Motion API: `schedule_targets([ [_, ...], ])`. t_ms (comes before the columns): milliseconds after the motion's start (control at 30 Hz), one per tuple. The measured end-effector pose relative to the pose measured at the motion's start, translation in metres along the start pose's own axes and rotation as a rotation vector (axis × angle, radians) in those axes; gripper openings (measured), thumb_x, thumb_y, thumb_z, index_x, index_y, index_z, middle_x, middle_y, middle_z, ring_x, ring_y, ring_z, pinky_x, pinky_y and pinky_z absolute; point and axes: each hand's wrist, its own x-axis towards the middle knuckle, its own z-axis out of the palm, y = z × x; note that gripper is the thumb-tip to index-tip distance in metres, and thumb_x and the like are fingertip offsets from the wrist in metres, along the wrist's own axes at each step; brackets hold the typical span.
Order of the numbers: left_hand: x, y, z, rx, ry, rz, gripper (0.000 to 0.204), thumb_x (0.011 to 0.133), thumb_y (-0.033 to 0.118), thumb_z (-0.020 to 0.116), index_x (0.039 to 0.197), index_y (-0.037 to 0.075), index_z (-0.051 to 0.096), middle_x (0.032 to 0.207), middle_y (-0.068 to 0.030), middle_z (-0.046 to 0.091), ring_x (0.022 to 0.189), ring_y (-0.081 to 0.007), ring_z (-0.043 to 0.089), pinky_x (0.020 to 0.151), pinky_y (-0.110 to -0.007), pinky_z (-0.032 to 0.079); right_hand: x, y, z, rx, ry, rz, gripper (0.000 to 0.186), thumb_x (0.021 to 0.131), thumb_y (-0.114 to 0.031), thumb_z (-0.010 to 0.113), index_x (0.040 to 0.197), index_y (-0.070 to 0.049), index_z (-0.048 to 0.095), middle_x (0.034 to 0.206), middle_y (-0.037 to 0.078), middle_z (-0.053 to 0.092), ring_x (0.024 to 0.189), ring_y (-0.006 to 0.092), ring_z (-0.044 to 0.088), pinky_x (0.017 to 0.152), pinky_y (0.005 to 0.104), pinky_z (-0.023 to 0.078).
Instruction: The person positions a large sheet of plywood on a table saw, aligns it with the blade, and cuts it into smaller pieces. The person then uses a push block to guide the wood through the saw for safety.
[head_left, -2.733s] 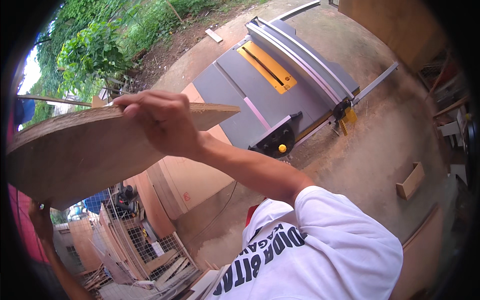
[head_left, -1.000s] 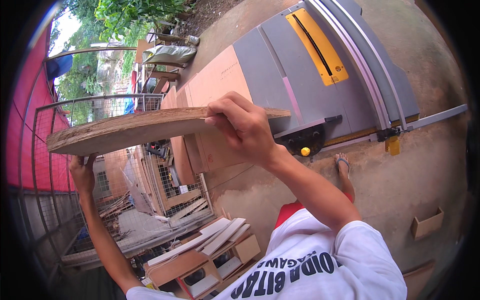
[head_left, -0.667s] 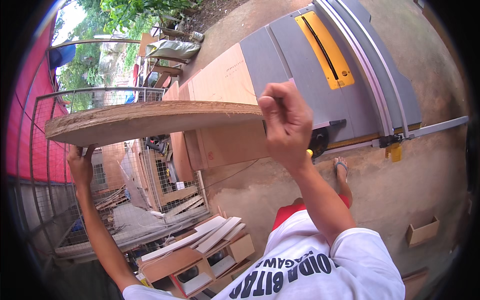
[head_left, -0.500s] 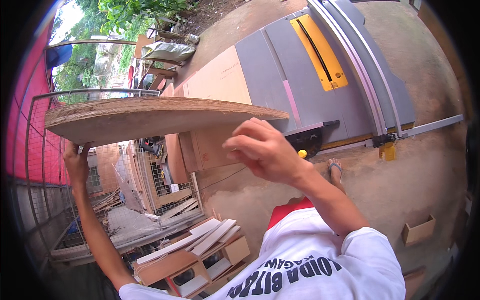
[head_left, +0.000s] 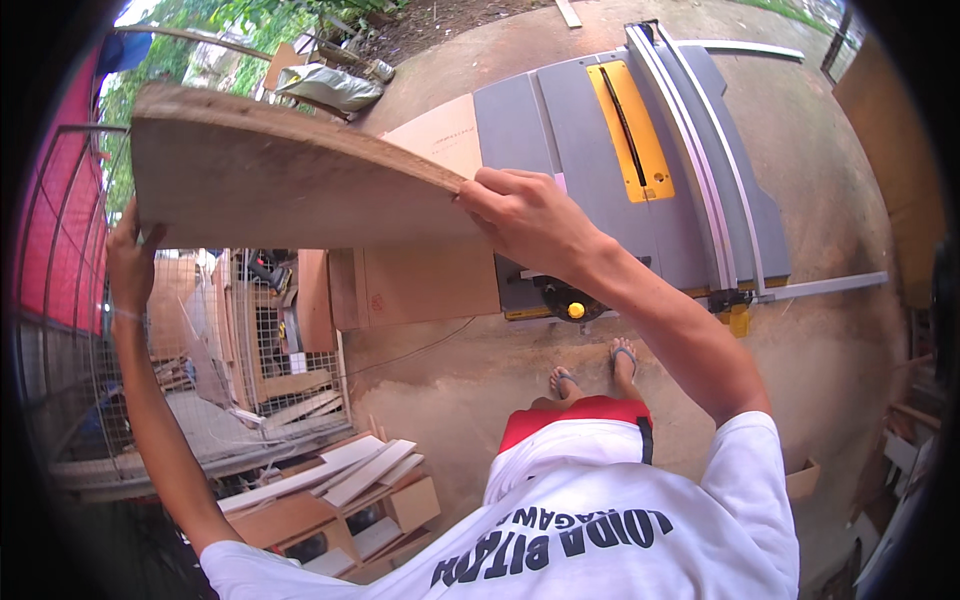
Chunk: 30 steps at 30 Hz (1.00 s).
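Observation:
A wide wooden board (head_left: pixel 300 180) with a rough upper edge is held up in front of me, its broad grey-brown face tilted toward me. My left hand (head_left: pixel 132 262) grips its lower left corner, with the thumb on the near face and the fingers partly hidden. At the other end, my right hand (head_left: pixel 525 215) is closed round the board's right edge. Beyond the right hand stands a grey table saw (head_left: pixel 520 110) with a yellow insert plate (head_left: pixel 632 130) and a dark slot in it. The board hides part of the saw's left side.
A cardboard-coloured panel (head_left: pixel 430 285) adjoins the saw's left side. Silver fence rails (head_left: pixel 690 150) cross its right part. A wire mesh cage (head_left: pixel 290 400) stands at left, with white strips (head_left: pixel 365 470) stacked on wooden boxes below it. A cable crosses the concrete floor (head_left: pixel 450 390).
My right hand, apart from the board before, has closed on its right edge. The board's face has turned more toward me and its left end sits higher. The view has shifted.

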Motion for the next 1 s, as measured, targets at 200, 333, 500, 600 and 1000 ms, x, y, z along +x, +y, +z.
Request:
schedule_targets([
  [200,-0.009,-0.01,0.005,-0.025,0.064,0.003,0.054,0.092,0.006,0.073,0.143,-0.004,0.058,0.128,-0.021,0.072,0.121,-0.0294,0.07,0.103,-0.038,0.052,0.003,-0.002,-0.03,0.167,0.104,0.105,0.006,0.096,0.002,0.067,0.1,-0.002,0.066,0.086,0.011,0.069,0.068,0.0249,0.067,0.062,0.0346,0.055],
  [333,-0.013,-0.008,0.015,0.121,0.19,0.052,0.058,0.09,0.02,0.074,0.142,-0.004,0.059,0.132,-0.0237,0.07,0.125,-0.0375,0.067,0.107,-0.043,0.049,0.01,-0.009,-0.042,0.067,0.105,0.226,0.038,0.095,-0.01,0.074,0.132,-0.006,0.064,0.114,0.015,0.072,0.096,0.0277,0.07,0.084,0.0413,0.057],
  [500,-0.031,0.036,0.025,0.162,0.293,-0.055,0.069,0.084,0.003,0.079,0.149,0.009,0.055,0.157,-0.0192,0.051,0.149,-0.036,0.045,0.124,-0.049,0.036,0.028,-0.029,-0.017,0.126,-0.089,0.393,0.084,0.085,-0.019,0.089,0.155,-0.01,0.043,0.137,0.019,0.067,0.125,0.0318,0.066,0.104,0.047,0.055],
  [600,-0.057,0.039,0.052,0.007,0.803,-0.163,0.106,0.087,0.078,0.064,0.159,0.004,0.041,0.158,-0.0251,0.047,0.148,-0.0435,0.042,0.123,-0.05,0.033,0.044,-0.019,0.009,0.42,-0.097,0.373,0.073,0.086,-0.016,0.087,0.148,-0.005,0.051,0.122,0.018,0.075,0.107,0.0289,0.074,0.097,0.0431,0.058],
  [1000,-0.22,0.145,0.024,-2.035,0.534,-0.776,0.097,0.1,0.072,0.054,0.153,-0.007,0.04,0.145,-0.0306,0.056,0.125,-0.0397,0.066,0.112,-0.05,0.05,0.001,-0.089,0.026,0.38,-0.237,0.074,0.048,0.081,0.006,0.076,0.129,-0.002,0.069,0.115,0.021,0.076,0.107,0.035,0.076,0.086,0.04,0.061],
])
